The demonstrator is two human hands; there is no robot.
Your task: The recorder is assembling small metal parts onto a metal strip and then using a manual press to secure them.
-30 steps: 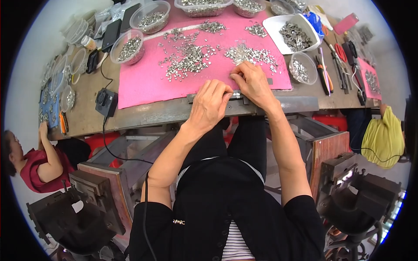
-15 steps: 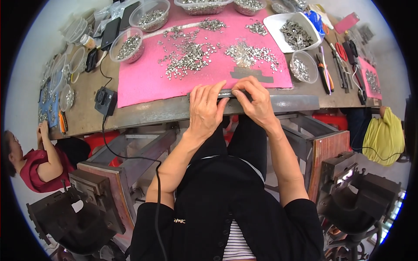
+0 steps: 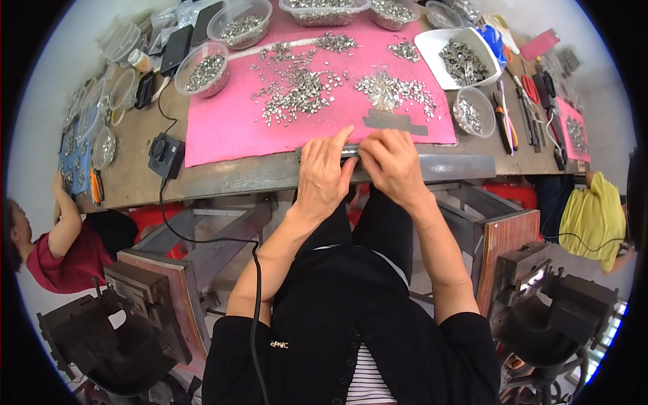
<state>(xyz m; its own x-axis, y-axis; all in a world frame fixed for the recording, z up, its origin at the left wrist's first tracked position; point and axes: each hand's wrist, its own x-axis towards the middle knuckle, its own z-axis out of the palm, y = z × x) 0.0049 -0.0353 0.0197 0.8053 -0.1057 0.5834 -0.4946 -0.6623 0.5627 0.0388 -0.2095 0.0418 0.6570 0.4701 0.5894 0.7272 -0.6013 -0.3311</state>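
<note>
At the table's front edge my left hand is closed around a narrow dark metal bar, its index finger stretched along the far side. Close to its right, my right hand pinches at the bar with thumb and fingers together; whatever its fingertips hold is hidden. Beyond the hands a pink textured mat carries a loose heap of small silvery metal pieces. Another scatter of bright pieces lies farther right, with flat grey strips on its near side.
Clear tubs of metal parts line the mat's back and left. A white tray, a small tub and orange-handled pliers stand right. A black adapter box trails a cable. Co-workers sit left and right.
My right fingers have drawn tighter together and sit slightly nearer my left hand. My left hand keeps its hold on the bar. The left co-worker's arm has shifted, and the view has moved slightly.
</note>
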